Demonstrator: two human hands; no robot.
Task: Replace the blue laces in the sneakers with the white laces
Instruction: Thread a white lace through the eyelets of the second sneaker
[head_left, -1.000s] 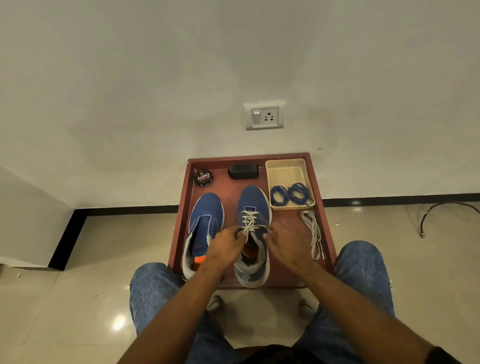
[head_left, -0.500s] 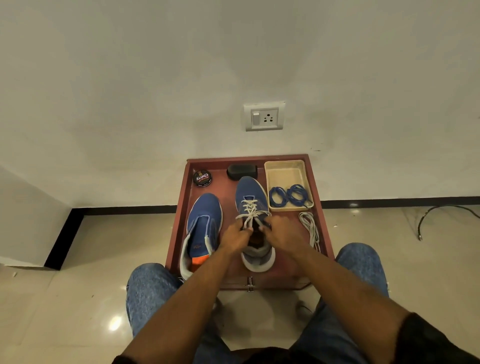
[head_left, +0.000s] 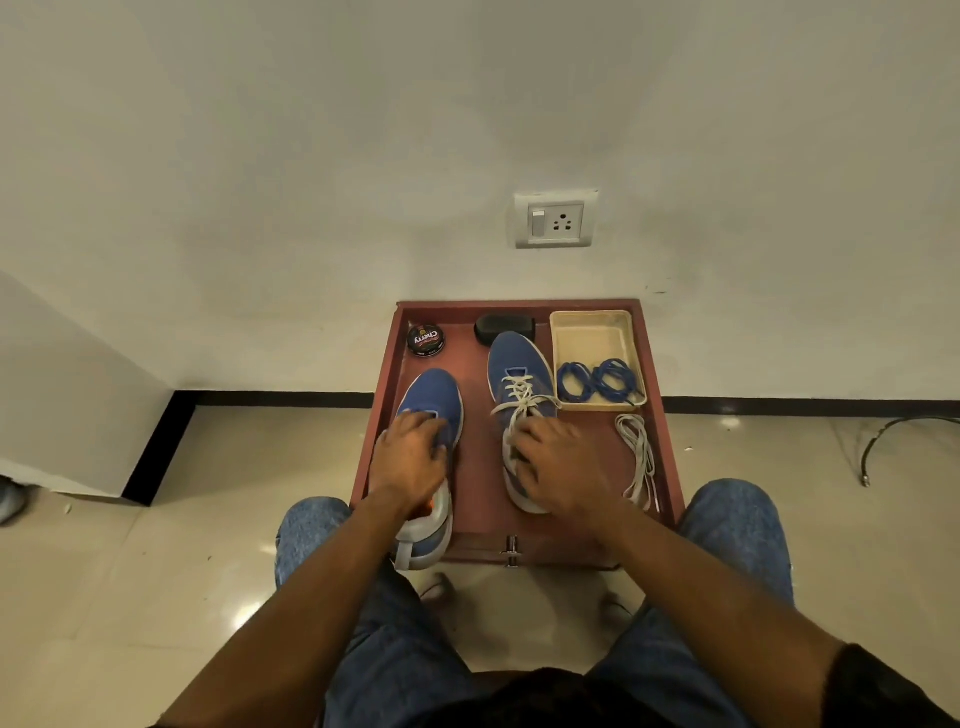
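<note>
Hands split: left hand (head_left: 413, 457) now grips unlaced sneaker (head_left: 431, 415), right hand (head_left: 558, 462) rests on laced sneaker (head_left: 519, 374), grip unclear. 2nd shoe next w/ spare white lace (head_left: 640, 457).

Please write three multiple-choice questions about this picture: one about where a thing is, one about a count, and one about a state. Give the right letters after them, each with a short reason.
1. Where are the blue laces?
A. in the beige tray
B. in the left sneaker
C. on the floor

2. How many sneakers carry a white lace?
A. none
B. one
C. two

3. What is the left hand doing?
A. holding the polish tin
B. resting on the left sneaker
C. hanging free

Answers:
1. A, they lie coiled at the tray's near end.
2. B, only the right sneaker is laced; the loose white lace lies beside it.
3. B, it lies on that sneaker's opening, while the right hand is on the other.
</note>
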